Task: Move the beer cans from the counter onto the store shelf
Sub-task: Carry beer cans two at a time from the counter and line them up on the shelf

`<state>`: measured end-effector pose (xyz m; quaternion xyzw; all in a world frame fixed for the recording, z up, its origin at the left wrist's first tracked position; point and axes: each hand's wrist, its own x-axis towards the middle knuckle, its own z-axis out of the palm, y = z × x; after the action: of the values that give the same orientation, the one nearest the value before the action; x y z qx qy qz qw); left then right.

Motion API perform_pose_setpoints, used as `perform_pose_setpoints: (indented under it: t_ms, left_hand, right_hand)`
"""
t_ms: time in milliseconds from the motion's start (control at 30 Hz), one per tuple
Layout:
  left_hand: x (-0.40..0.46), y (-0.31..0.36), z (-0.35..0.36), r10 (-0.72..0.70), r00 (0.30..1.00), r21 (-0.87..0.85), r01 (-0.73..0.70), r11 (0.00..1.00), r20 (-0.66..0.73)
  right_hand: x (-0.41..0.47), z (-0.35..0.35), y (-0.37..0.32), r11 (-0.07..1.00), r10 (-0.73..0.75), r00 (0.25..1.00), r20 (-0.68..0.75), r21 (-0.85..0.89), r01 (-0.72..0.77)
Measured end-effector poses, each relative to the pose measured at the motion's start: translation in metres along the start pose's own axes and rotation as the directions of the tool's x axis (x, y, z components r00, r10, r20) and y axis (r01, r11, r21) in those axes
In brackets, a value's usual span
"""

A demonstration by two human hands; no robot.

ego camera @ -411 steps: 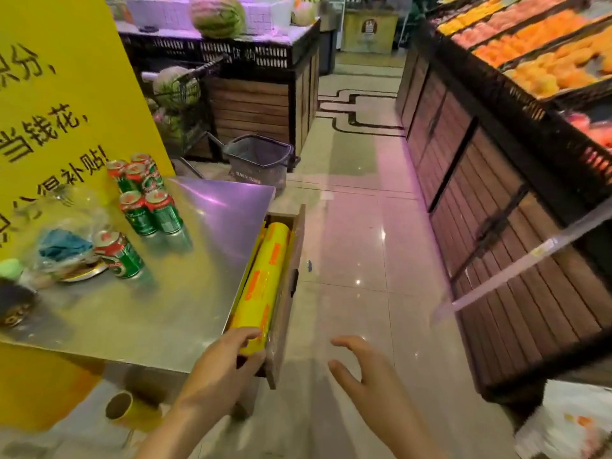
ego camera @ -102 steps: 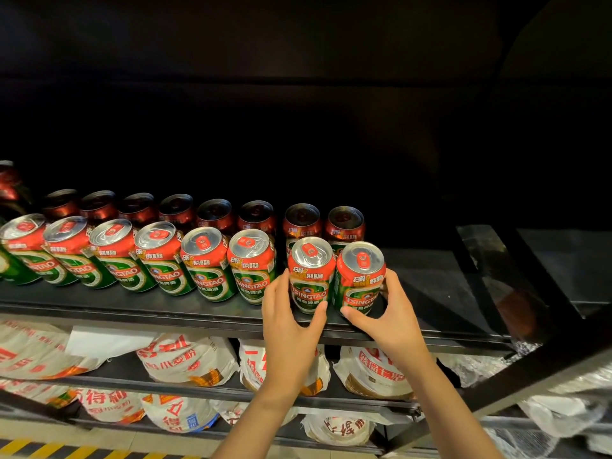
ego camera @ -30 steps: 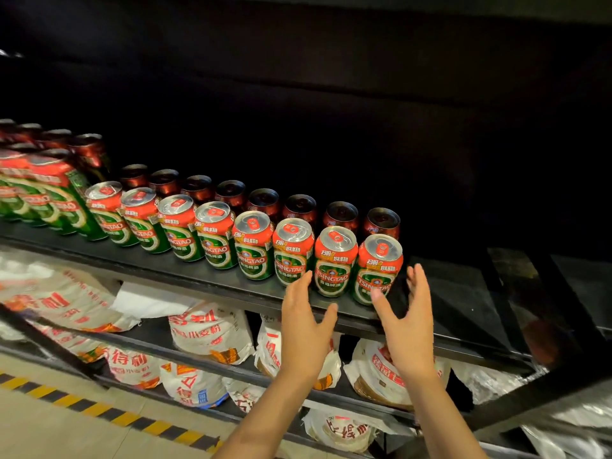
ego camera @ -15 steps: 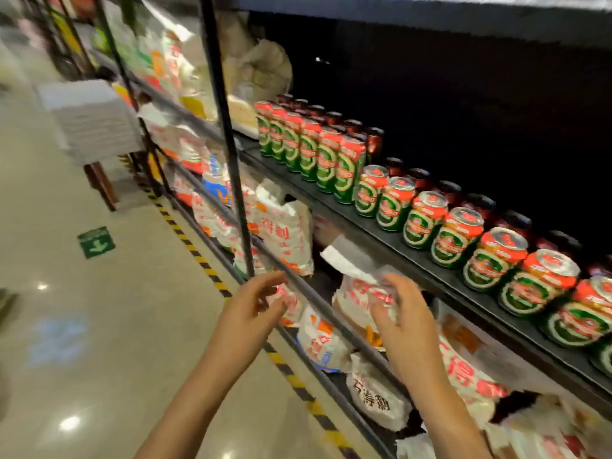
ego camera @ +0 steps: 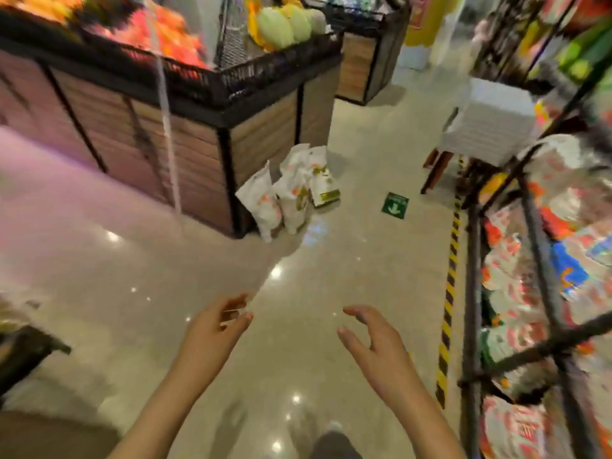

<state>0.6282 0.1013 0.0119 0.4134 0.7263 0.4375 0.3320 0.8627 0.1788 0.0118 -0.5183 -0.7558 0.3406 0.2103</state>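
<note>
left hand [ego camera: 212, 329]: grip loosely spread, nothing held | right hand [ego camera: 377, 349]: grip spread, nothing held | both seen over floor [ego camera: 331, 266]

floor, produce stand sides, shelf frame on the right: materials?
Floor: probably polished stone or glazed tile, beige, with sharp light glints. Produce stand sides: wood-look horizontal slats, matte, in black framing that seems metal; real wood or laminate is unclear. Shelf frame: dark thin bars, likely painted metal; blur hides the finish.
</note>
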Motion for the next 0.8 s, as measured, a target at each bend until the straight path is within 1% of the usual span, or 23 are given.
perform_pose_setpoints:
  t_ms: [100, 200, 333, 400, 467, 533, 600, 667, 733, 800]
  left_hand:
    - [0.01, -0.028, -0.03, -0.115, 0.98, -0.047, 0.109, 0.993, -0.16]
    - [0.03, -0.043, -0.049, -0.21, 0.94, -0.106, 0.188, 0.976, -0.269]
    - [0.073, -0.041, -0.074, -0.263, 0.879, -0.177, 0.207, 0.962, -0.397]
    - [0.095, -0.037, -0.092, -0.27, 0.838, -0.205, 0.194, 0.959, -0.474]
    - [0.11, -0.034, -0.113, -0.285, 0.782, -0.225, 0.189, 0.956, -0.553]
    - [0.114, -0.035, -0.133, -0.336, 0.701, -0.28, 0.199, 0.939, -0.629]
    - [0.108, -0.045, -0.153, -0.412, 0.6, -0.349, 0.226, 0.909, -0.686]
    - [0.092, -0.057, -0.172, -0.483, 0.491, -0.415, 0.248, 0.875, -0.725]
    - [0.073, -0.074, -0.191, -0.539, 0.369, -0.482, 0.24, 0.842, -0.757]
    - [0.052, -0.094, -0.21, -0.589, 0.249, -0.541, 0.237, 0.807, -0.769]
  right_hand:
    - [0.05, 0.031, -0.024, 0.995, -0.1, 0.979, 0.178, 0.012, 0.099]
    - [0.103, 0.054, -0.042, 0.99, -0.143, 0.942, 0.302, 0.047, 0.135]
    - [0.18, 0.084, -0.073, 0.977, -0.211, 0.899, 0.384, 0.102, 0.186]
    - [0.219, 0.102, -0.096, 0.965, -0.261, 0.865, 0.428, 0.126, 0.229]
    - [0.252, 0.123, -0.123, 0.948, -0.318, 0.82, 0.477, 0.148, 0.281]
    - [0.277, 0.151, -0.152, 0.923, -0.383, 0.751, 0.538, 0.192, 0.334]
    - [0.29, 0.184, -0.184, 0.89, -0.444, 0.661, 0.605, 0.211, 0.405]
    - [0.295, 0.22, -0.218, 0.852, -0.491, 0.549, 0.676, 0.241, 0.465]
    - [0.296, 0.261, -0.251, 0.81, -0.532, 0.424, 0.733, 0.295, 0.506]
    - [0.292, 0.301, -0.284, 0.77, -0.543, 0.3, 0.784, 0.322, 0.551]
